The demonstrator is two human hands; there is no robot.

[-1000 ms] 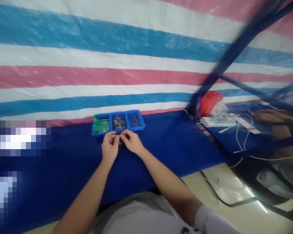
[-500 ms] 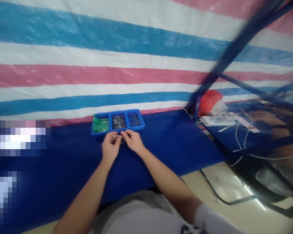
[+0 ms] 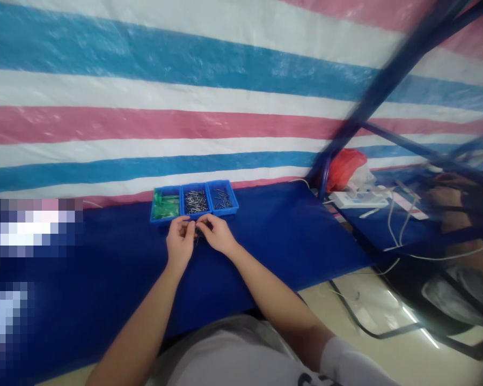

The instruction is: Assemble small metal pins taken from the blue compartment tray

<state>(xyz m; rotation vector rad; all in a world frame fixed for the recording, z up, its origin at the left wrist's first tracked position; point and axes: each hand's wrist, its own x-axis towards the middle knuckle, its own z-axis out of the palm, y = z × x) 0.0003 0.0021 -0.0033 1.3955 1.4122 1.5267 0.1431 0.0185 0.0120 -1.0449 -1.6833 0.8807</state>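
Observation:
My left hand (image 3: 180, 242) and my right hand (image 3: 217, 232) meet fingertip to fingertip over the blue table cloth (image 3: 104, 268), just in front of three small blue trays. Both hands are pinched on a tiny part that I cannot make out. The left tray (image 3: 166, 206) holds green pieces. The middle tray (image 3: 196, 202) holds silver metal pins. The right tray (image 3: 222, 198) holds darker metal pins.
A striped pink, white and blue tarp (image 3: 185, 107) hangs behind the table. At the right stand a blue metal frame (image 3: 386, 86), a red bag (image 3: 344, 166), a white power strip (image 3: 358, 199) with cables, and another person's arm (image 3: 454, 203) at a neighbouring table.
My hands have stayed in front of the trays, with only small finger movements between them. The other person's arm at the right has shifted a little.

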